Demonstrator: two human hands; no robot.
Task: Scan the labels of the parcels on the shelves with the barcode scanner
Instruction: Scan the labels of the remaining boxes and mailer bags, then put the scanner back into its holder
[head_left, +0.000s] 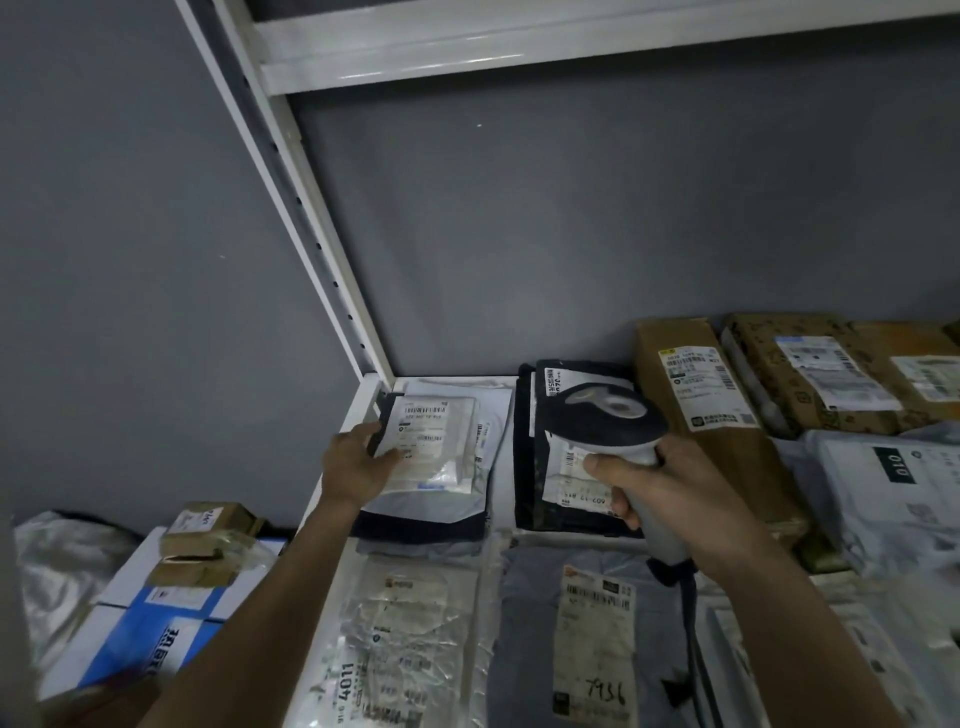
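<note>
Left hand (358, 462) reaches forward, fingers pinching; right hand (660, 483) curls in a fist-like grip, arm extended.

Open air above the flat parcels (436, 452); the shelf upright (332, 260) hems the left edge

Shelf (358, 410): white painted metal, smooth, slight sheen. Back-left corner pouch (441, 441): glossy crinkled plastic, paper label. Black mailer (524, 467): matt plastic film. Cartons (675, 395) along back edge: matt brown cardboard, glossy tape. Scanner (602, 415): smooth grey-and-dark plastic. Front-edge bag (405, 649): shiny wrinkled clear plastic.
</note>
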